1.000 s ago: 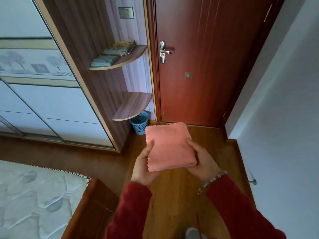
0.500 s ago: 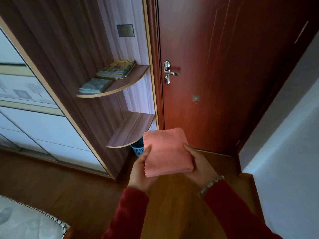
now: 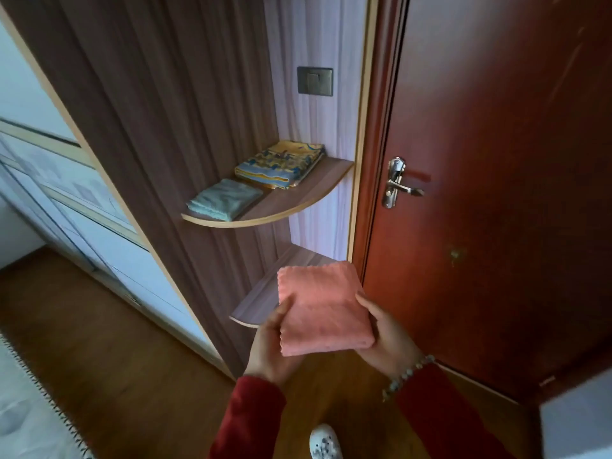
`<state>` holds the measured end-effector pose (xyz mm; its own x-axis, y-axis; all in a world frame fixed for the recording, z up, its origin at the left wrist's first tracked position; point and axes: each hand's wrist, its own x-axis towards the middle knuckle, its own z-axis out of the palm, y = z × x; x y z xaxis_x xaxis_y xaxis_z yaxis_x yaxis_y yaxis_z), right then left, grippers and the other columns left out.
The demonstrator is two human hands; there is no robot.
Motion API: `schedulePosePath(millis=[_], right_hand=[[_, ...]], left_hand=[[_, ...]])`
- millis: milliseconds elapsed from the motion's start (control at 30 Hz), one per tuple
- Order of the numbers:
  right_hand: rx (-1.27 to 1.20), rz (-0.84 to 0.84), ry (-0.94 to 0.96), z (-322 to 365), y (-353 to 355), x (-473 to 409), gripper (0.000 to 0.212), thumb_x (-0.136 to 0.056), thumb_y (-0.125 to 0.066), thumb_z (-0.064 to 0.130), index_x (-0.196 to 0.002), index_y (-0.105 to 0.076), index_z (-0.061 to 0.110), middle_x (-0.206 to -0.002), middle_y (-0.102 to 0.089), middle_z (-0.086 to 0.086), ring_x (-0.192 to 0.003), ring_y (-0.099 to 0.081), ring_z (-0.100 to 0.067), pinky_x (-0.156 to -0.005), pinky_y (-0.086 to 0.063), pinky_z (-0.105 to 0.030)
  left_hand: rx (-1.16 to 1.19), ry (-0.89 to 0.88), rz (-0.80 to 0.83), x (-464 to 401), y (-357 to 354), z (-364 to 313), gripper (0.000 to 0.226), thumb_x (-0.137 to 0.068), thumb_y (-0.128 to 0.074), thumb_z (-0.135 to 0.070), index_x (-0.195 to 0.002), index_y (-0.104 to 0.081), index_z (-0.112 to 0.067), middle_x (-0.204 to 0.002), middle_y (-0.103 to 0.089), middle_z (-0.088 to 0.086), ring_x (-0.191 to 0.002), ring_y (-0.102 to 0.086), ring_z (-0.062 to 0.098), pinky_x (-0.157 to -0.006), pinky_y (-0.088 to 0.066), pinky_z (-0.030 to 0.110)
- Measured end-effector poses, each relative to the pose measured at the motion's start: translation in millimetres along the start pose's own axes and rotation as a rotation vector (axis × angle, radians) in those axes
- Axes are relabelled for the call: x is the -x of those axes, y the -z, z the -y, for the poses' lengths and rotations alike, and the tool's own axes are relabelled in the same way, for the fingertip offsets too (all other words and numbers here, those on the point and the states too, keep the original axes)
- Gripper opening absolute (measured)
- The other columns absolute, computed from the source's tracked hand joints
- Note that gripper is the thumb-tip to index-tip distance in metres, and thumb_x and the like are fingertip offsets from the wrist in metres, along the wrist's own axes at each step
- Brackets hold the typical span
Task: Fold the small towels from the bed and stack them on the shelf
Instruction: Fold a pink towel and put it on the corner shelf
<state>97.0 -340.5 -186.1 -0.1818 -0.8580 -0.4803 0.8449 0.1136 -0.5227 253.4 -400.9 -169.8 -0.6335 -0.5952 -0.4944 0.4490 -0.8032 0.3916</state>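
Head cam, the only view here: both hands carry a folded pink towel [image 3: 323, 308] flat at about 6 o'clock, just in front of the lower corner shelf [image 3: 265, 298]. The left hand [image 3: 270, 342] grips its left edge, thumb on top; the right hand [image 3: 385, 332] grips the right edge the same way, a beaded bracelet [image 3: 405, 376] on that wrist. Up around 11 o'clock from the towel, the upper shelf [image 3: 298, 202] already has a folded light-blue towel [image 3: 225, 200] with a patterned yellow-blue cloth [image 3: 281, 165] just behind it.

What could go wrong, my guess: the bare bit of that upper shelf is a narrow curved strip at the front, so a towel set there could overhang and slide off. If it goes on the blue one instead, a sloppy drop could shove that stack toward the rim. And letting go with one side first probably lets the fold flop open.

Versus a second ago: the person has walked closer, so the shelves look bigger and sit lower. The bed corner and the blue basket have gone from view. The grip on the towel is unchanged.
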Motion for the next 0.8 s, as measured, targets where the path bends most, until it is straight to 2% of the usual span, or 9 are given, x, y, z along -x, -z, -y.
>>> schedulePosePath(millis=[133,200,267,333,400,467,533,633,800], right_hand=[[0.04,0.065,-0.064,40,-35,-79,0.03,-0.098,-0.051,0.021,-0.112,-0.069,0.0,-0.108,-0.072,-0.02,-0.093,-0.073,-0.028,-0.072,-0.059,-0.039],[0.074,0.124,-0.091,59,-55,-114,0.032,-0.098,-0.051,0.022,-0.116,-0.069,0.002,-0.116,-0.069,-0.021,-0.104,-0.069,-0.029,-0.086,-0.057,-0.042],[0.092,0.174,-0.123,74,-74,-145,0.036,-0.098,-0.053,0.023,-0.128,-0.061,0.003,-0.127,-0.064,-0.022,-0.116,-0.063,-0.03,-0.103,-0.046,-0.045],[0.111,0.207,-0.154,86,-94,-173,0.035,-0.099,-0.051,0.023,-0.127,-0.061,0.004,-0.123,-0.067,-0.02,-0.111,-0.067,-0.029,-0.099,-0.046,-0.044],[0.16,0.234,-0.184,94,-115,-198,0.032,-0.099,-0.05,0.023,-0.123,-0.062,0.005,-0.117,-0.07,-0.018,-0.105,-0.07,-0.027,-0.094,-0.047,-0.041],[0.22,0.262,-0.208,99,-137,-222,0.033,-0.099,-0.051,0.022,-0.126,-0.06,0.007,-0.121,-0.069,-0.017,-0.113,-0.065,-0.027,-0.099,-0.047,-0.041],[0.27,0.293,-0.228,102,-161,-247,0.034,-0.095,-0.054,0.021,-0.126,-0.061,0.009,-0.119,-0.07,-0.015,-0.109,-0.067,-0.025,-0.088,-0.055,-0.039],[0.35,0.34,-0.248,108,-202,-280,0.029,-0.093,-0.055,0.019,-0.118,-0.065,0.011,-0.105,-0.075,-0.012,-0.089,-0.074,-0.021,-0.066,-0.061,-0.035],[0.521,0.425,-0.184,123,-262,-325,0.018,-0.097,-0.052,0.015,-0.1,-0.069,0.012,-0.085,-0.077,-0.007,-0.073,-0.074,-0.014,-0.062,-0.057,-0.028]], left_hand=[[0.06,-0.099,0.018,-59,-24,-52,0.041,-0.096,-0.049,-0.024,-0.083,-0.076,0.004,-0.085,-0.074,0.021,-0.075,-0.074,0.03,-0.056,-0.06,0.04],[0.037,-0.153,0.0,-84,-34,-77,0.045,-0.097,-0.047,-0.022,-0.076,-0.077,0.004,-0.082,-0.074,0.021,-0.071,-0.074,0.03,-0.051,-0.058,0.037],[0.033,-0.208,-0.012,-102,-41,-103,0.047,-0.097,-0.045,-0.02,-0.072,-0.077,0.004,-0.08,-0.074,0.02,-0.068,-0.074,0.028,-0.049,-0.058,0.035],[0.049,-0.261,-0.032,-117,-43,-128,0.046,-0.097,-0.044,-0.019,-0.072,-0.077,0.003,-0.078,-0.074,0.019,-0.067,-0.074,0.026,-0.05,-0.058,0.034],[0.065,-0.3,-0.051,-127,-40,-151,0.042,-0.097,-0.046,-0.019,-0.079,-0.077,0.002,-0.082,-0.074,0.019,-0.071,-0.074,0.027,-0.054,-0.059,0.036],[0.07,-0.365,-0.067,-133,-35,-171,0.032,-0.093,-0.052,-0.02,-0.09,-0.075,0.002,-0.089,-0.073,0.019,-0.077,-0.073,0.028,-0.067,-0.06,0.038],[0.041,-0.459,-0.117,-140,-28,-192,0.026,-0.088,-0.057,-0.021,-0.099,-0.069,-0.001,-0.091,-0.069,0.016,-0.079,-0.069,0.025,-0.079,-0.052,0.04],[0.042,-0.569,-0.167,-147,-20,-226,0.026,-0.095,-0.05,-0.02,-0.107,-0.068,-0.004,-0.093,-0.069,0.012,-0.075,-0.07,0.019,-0.074,-0.057,0.034],[-0.124,-0.781,-0.327,-152,-27,-269,0.036,-0.095,-0.054,-0.015,-0.131,-0.061,-0.015,-0.117,-0.066,0.009,-0.093,-0.064,0.017,-0.076,-0.055,0.029]])
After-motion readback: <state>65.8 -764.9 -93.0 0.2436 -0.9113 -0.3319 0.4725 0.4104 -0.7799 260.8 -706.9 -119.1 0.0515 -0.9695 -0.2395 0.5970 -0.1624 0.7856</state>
